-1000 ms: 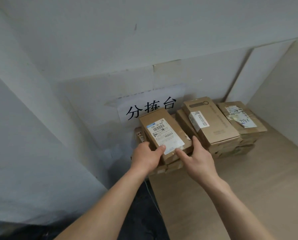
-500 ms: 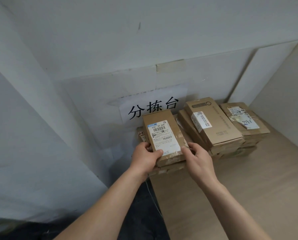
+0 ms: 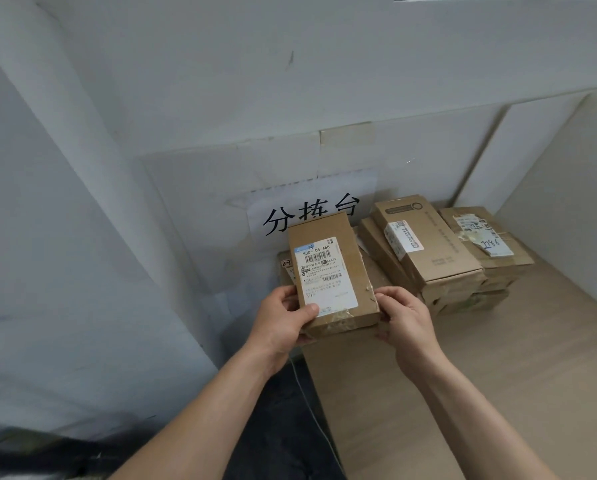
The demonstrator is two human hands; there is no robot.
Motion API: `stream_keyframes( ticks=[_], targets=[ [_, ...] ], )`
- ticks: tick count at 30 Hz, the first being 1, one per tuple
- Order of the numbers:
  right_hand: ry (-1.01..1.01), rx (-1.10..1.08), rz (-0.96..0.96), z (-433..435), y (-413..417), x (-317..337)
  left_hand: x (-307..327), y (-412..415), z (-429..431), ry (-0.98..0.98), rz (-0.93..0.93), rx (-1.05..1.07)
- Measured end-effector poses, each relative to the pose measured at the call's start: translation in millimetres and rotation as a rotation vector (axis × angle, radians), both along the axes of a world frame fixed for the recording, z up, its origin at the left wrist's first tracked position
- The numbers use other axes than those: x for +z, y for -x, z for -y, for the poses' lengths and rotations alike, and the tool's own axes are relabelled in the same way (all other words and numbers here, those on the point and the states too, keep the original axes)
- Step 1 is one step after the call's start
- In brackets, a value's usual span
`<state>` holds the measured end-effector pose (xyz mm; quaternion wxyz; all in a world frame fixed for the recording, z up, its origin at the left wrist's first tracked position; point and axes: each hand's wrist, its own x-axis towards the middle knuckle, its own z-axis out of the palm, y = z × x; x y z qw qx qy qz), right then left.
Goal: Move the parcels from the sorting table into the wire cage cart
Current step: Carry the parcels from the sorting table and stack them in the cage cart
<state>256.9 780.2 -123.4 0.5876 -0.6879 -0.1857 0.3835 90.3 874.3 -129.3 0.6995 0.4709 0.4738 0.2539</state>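
In the centre of the frame, the left hand and right hand each curl round a near corner of 1 flat parcel. To lift it well, raise it level and clear of the other parcels on the sorting table before turning. The cart is out of view.

You hold a flat brown parcel by its near end: your left hand lays its thumb on the white label, and your right hand curls its fingers round the other corner. More parcels sit stacked just beside it on the wooden surface. A paper sign with black characters hangs behind
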Motion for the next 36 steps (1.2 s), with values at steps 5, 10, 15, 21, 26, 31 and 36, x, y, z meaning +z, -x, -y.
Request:
stream_keyframes(
  ticks=[5,10,15,21,26,31,36],
  targets=[
    [-0.086,0.083,-0.151,8,14,7,-1,21,8,0.002,0.072,-0.004],
    [-0.161,0.143,-0.262,20,39,14,5,56,17,-0.002,0.14,-0.008],
    [-0.223,0.159,-0.331,35,79,25,11,100,30,-0.015,0.18,0.016],
    [-0.233,0.152,-0.251,62,145,29,22,164,59,-0.037,0.189,0.05],
    [-0.192,0.116,-0.126,83,191,27,30,224,83,-0.084,0.166,0.065],
    [-0.177,0.093,-0.032,96,222,31,34,269,95,-0.113,0.15,0.108],
    [-0.191,0.067,-0.03,103,228,31,32,283,104,-0.099,0.145,0.127]
  ],
)
